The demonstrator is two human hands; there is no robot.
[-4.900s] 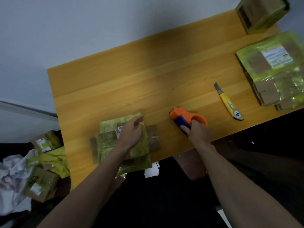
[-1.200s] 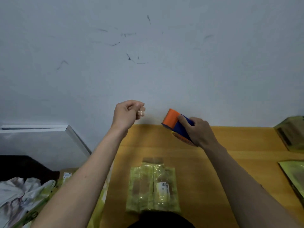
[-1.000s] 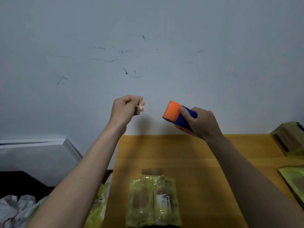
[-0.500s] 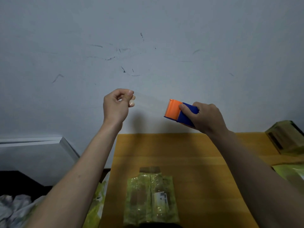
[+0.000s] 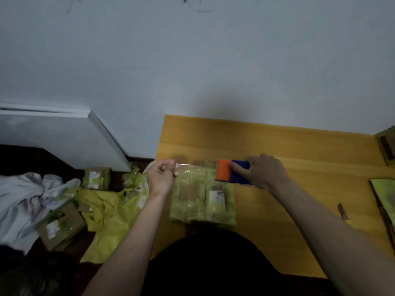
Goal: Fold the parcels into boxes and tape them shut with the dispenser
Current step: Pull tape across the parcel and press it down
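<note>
Tape (image 5: 195, 167) stretches left to right above the far end of the flat parcel (image 5: 203, 199) on the table (image 5: 277, 144), my left hand (image 5: 160, 178) pinching its free end, my right hand (image 5: 263, 171) gripping the dispenser (image 5: 229, 173).

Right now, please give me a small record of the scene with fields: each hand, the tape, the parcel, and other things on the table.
left hand: left hand pinches the free end of the clear tape
right hand: right hand grips the orange and blue dispenser
tape: stretched between the two hands, above the far end of the parcel
parcel: flattened green-wrapped parcel lies on the wooden table, near the front edge
other things: more green-wrapped parcels at the right edge; a knife tip shows beside the right forearm
</note>
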